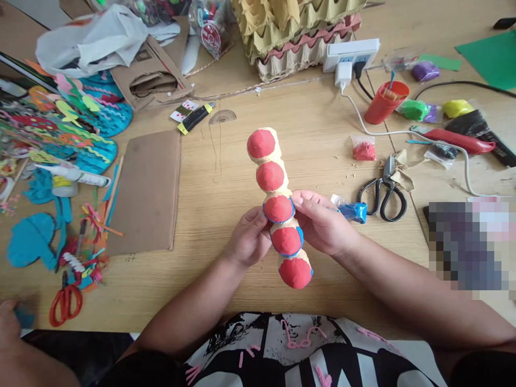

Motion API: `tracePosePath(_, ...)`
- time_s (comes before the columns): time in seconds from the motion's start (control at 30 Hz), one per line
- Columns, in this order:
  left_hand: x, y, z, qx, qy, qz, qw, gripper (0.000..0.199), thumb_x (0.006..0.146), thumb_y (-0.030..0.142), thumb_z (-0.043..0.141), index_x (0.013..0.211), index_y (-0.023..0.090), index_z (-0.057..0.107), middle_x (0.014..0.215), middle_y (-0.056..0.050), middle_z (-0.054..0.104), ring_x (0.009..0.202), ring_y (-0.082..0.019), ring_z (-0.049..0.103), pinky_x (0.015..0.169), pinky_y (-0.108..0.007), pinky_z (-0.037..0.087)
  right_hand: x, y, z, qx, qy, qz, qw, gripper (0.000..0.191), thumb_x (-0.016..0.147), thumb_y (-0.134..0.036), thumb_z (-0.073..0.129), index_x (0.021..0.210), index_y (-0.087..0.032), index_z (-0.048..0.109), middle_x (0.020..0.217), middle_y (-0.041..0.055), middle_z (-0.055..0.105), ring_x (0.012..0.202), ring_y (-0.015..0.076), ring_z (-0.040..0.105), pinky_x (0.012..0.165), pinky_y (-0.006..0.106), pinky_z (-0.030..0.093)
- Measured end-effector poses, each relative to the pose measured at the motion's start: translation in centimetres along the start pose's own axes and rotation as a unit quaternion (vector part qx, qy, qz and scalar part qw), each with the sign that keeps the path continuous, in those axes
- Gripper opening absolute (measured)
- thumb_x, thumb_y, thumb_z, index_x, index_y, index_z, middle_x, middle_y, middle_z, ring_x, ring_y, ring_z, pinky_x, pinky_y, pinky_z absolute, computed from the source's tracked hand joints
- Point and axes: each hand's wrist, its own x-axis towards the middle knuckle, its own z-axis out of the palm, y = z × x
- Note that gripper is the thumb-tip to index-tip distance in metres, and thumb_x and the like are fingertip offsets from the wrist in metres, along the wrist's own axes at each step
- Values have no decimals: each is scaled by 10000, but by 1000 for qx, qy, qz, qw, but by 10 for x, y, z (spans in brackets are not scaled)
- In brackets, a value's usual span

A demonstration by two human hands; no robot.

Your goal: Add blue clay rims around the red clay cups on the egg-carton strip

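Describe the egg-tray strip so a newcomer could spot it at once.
On the wooden table, find the stacked egg trays; nearer the person, the left hand and right hand hold the egg-tray strip. Its single row of five red-coated domes, some edged in blue, sets it apart from those trays.

Partly hidden
Strip (pixel 278 208) hides fingertips of left hand (pixel 250 237); left edge crops co-worker's hand (pixel 8 320); dark object (pixel 463 244) is pixelated.

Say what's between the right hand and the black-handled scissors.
Head view: a packet of blue clay lies between the right hand and black-handled scissors.
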Motion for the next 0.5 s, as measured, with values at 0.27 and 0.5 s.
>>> tracePosePath(0.27,-1,0,-1,10,-27,-12,1000,423,760,566,827,771,172,674,710,-16,531,668,-149,472,649,-322,415,1,3,0,22,18,7,1000,293,702,-415,905,704,-179,732,646,-25,667,609,95,579,594,217,471)
tracePosePath(0.5,0,2,-1,30,-28,-6,999,387,824,583,754,800,209,661,763,-30,548,701,-168,485,690,-338,416,1,3,-3,-9,-3,7,1000,320,756,-462,864,753,-181,710,702,-14,665,657,113,582,660,254,501)
